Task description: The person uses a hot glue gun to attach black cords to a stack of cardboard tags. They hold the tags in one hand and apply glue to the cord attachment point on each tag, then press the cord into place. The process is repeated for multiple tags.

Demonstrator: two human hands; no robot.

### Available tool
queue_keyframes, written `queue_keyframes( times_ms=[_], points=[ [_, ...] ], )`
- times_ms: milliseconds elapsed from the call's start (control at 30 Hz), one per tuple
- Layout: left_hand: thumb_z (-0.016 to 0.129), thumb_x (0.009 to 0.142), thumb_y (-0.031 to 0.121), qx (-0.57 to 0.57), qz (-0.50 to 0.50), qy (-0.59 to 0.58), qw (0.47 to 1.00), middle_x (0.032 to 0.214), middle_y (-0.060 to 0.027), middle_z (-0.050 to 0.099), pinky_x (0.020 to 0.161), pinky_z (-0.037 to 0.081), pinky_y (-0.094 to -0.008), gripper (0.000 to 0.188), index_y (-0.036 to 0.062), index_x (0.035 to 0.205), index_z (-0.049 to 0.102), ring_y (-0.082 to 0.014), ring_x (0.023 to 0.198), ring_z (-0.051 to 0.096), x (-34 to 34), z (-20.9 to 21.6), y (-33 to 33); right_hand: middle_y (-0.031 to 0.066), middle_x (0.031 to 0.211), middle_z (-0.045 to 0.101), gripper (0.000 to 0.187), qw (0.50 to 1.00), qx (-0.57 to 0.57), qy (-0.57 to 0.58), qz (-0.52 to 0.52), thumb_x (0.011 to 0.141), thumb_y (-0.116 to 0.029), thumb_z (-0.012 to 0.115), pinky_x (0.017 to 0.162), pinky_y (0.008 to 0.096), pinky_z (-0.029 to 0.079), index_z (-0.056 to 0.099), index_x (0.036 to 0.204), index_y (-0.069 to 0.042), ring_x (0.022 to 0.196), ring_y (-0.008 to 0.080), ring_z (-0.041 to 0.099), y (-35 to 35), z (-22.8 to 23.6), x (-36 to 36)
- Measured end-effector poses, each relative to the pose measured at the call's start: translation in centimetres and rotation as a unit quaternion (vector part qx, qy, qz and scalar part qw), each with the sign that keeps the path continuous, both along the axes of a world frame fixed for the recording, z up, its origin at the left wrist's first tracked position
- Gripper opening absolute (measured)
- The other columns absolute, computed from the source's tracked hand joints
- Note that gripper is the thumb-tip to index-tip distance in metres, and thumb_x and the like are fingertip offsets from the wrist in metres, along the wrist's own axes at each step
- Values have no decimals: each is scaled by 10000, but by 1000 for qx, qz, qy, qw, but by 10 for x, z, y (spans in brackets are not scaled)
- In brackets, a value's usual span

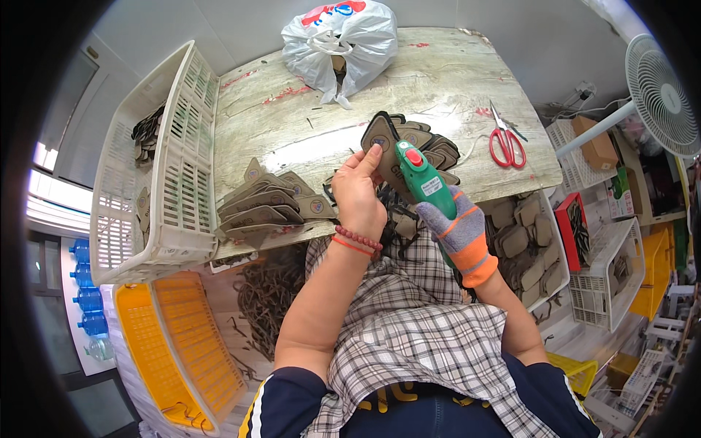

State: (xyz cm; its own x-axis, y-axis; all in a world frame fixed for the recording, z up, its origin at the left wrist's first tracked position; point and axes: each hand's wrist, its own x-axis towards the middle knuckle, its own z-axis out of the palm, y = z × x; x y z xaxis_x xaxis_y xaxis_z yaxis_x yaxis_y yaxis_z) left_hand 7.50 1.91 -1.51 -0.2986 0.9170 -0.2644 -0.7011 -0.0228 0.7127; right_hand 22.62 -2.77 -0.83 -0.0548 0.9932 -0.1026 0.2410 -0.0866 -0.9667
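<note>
My left hand (359, 191), bare with a red bead bracelet at the wrist, pinches a flat brown fabric piece (380, 133) with a dark edge and a small round emblem. My right hand (463, 237), in a grey and orange knit glove, is wrapped round a green handheld power tool (432, 191) with a red button. The tool's front end lies against the right edge of the fabric piece; its working tip is hidden. Similar brown pieces form a fanned pile (264, 203) left of my left hand. Another pile (438, 152) sits just beyond the tool.
Red-handled scissors (505, 146) lie on the worn table (255, 95) at right. A white plastic bag (339, 40) stands at the back. A white crate (191, 153) borders the left, above a yellow crate (201, 343). Below the right edge is a bin of brown pieces (529, 241). A fan (663, 95) stands far right.
</note>
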Motion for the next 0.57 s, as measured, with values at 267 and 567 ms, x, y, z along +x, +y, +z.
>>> queue_keyframes(
  times_ms=[267, 567],
  points=[
    [621, 830, 54, 31, -20, 36, 999, 755, -25, 634, 589, 433, -194, 47, 7, 827, 616, -67, 628, 547, 2, -5, -15, 7, 680, 587, 446, 999, 29, 42, 2, 740, -297, 747, 490, 211, 429, 558, 1028, -13, 553, 54, 522, 3, 5, 2],
    [586, 853, 52, 90, -38, 146, 984, 815, -70, 656, 621, 486, -198, 85, -9, 908, 607, -91, 667, 605, -25, -3, -9, 32, 758, 620, 484, 998, 33, 18, 43, 740, -284, 751, 557, 190, 457, 547, 1080, -6, 634, 66, 572, -1, 9, 18]
  ],
)
